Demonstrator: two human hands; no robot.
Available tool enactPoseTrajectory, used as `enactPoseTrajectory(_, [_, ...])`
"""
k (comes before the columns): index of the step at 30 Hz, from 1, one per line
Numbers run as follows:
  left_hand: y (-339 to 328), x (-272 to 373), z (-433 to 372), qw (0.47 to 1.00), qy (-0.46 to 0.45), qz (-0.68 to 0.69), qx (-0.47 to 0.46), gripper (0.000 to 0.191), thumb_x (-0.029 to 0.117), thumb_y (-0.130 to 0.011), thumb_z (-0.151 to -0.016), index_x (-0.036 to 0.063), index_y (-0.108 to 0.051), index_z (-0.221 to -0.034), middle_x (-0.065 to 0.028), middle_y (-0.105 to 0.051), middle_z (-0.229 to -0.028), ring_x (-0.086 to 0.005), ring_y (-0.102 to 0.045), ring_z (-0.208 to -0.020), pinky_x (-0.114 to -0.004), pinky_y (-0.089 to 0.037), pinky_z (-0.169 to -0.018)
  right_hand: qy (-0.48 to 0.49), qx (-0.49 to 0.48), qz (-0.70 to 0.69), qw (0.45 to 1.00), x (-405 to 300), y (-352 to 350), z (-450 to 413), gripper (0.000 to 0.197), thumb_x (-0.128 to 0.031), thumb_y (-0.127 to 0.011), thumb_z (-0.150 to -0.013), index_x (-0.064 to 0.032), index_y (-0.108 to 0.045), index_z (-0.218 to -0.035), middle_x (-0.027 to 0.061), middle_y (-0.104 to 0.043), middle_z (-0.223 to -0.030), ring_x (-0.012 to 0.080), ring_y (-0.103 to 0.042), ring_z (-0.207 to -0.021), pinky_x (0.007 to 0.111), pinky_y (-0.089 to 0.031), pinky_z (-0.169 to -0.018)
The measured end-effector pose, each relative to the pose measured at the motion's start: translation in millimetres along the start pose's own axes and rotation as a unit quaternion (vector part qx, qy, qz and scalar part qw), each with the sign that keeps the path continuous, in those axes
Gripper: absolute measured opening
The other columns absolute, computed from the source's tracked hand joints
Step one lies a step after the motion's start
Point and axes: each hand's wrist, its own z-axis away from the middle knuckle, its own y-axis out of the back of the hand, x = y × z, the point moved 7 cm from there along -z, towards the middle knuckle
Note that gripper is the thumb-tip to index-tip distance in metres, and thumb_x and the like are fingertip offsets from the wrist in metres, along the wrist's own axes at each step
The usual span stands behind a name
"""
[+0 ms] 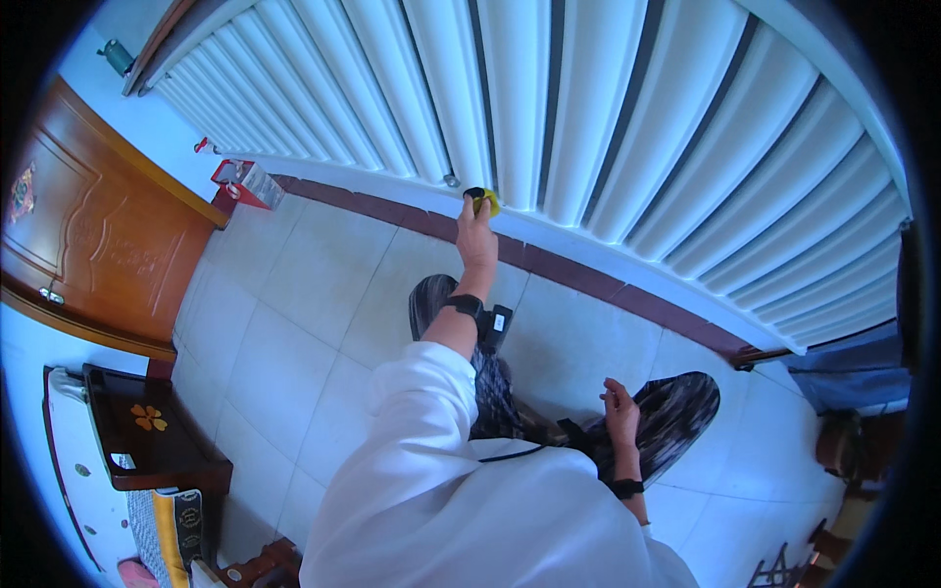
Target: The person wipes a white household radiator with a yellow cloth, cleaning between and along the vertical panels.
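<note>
My left hand (478, 239) reaches forward and grips a small yellow and black tool (484, 200), which looks like a tape measure. It is held at the lower edge of a large white ribbed panel (514, 110) with upright slats, perhaps a radiator. Whether the tool touches the panel I cannot tell. A round metallic fitting (451, 180) sits just left of it. My right hand (622, 411) rests by my right knee, fingers loosely curled and apart, holding nothing. A black device (497, 323) is strapped to my left wrist.
A brown-red skirting strip (573, 275) runs along the tiled floor (294, 294). Left are a wooden door (110, 191), a red and grey box (250, 184) and a dark wooden cabinet (147, 434). Blue cloth (845, 386) hangs at the right, above a pot (834, 445).
</note>
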Motion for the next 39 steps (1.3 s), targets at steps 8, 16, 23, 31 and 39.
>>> enactPoseTrajectory(8, [-5, -48, -20, 0.967, 0.095, 0.088, -0.221, 0.031, 0.025, -0.058, -0.078, 0.0178, -0.066, -0.107, -0.0185, -0.066, -0.097, -0.0360, -0.062, -0.092, -0.043, -0.050, -0.079, -0.006, -0.009, -0.037, 0.999, 0, 0, 4, 0.022, -0.009, -0.056, -0.090, -0.0075, -0.063, -0.110, 0.0129, -0.069, -0.093, 0.0209, -0.070, -0.083, 0.032, -0.054, -0.070])
enactPoseTrajectory(16, [-12, -59, -51, 0.982, 0.133, 0.045, -0.123, 0.039, 0.026, -0.051, -0.085, 0.0099, -0.057, -0.120, -0.0253, -0.062, -0.099, -0.0422, -0.060, -0.093, -0.049, -0.048, -0.081, 0.013, 0.008, -0.035, 0.999, 11, 0, 4, 0.020, -0.011, -0.056, -0.090, -0.0068, -0.064, -0.108, 0.0161, -0.068, -0.094, 0.0227, -0.070, -0.080, 0.032, -0.054, -0.068])
enactPoseTrajectory(23, [-31, -28, -34, 0.956, 0.139, 0.113, -0.234, 0.040, 0.030, -0.048, -0.088, 0.0100, -0.054, -0.121, -0.0239, -0.063, -0.101, -0.0399, -0.060, -0.095, -0.050, -0.047, -0.081, 0.006, 0.015, 0.034, 0.999, 22, 0, 6, 0.022, -0.021, -0.055, -0.089, -0.0102, -0.066, -0.105, 0.0141, -0.067, -0.093, 0.0334, -0.065, -0.086, 0.041, -0.052, -0.077])
enactPoseTrajectory(31, [124, 84, -91, 0.805, 0.079, 0.588, -0.026, 0.038, 0.007, -0.056, -0.092, 0.0018, -0.050, -0.129, -0.0048, -0.059, -0.112, -0.0138, -0.058, -0.096, -0.028, -0.046, -0.083, -0.011, 0.003, 0.008, 1.000, 21, -4, 4, 0.021, -0.018, -0.059, -0.085, -0.0140, -0.067, -0.104, 0.0122, -0.068, -0.092, 0.0304, -0.067, -0.082, 0.039, -0.054, -0.074])
enactPoseTrajectory(39, [229, 216, -154, 0.923, -0.288, 0.103, 0.233, 0.044, 0.010, -0.056, -0.089, 0.0057, -0.047, -0.133, -0.0170, -0.019, -0.147, -0.0412, -0.023, -0.136, -0.046, -0.034, -0.109, -0.006, 0.004, -0.007, 1.000, 12, -6, 4, 0.018, -0.012, -0.057, -0.088, -0.0069, -0.065, -0.103, 0.0113, -0.070, -0.092, 0.0219, -0.070, -0.078, 0.033, -0.055, -0.071])
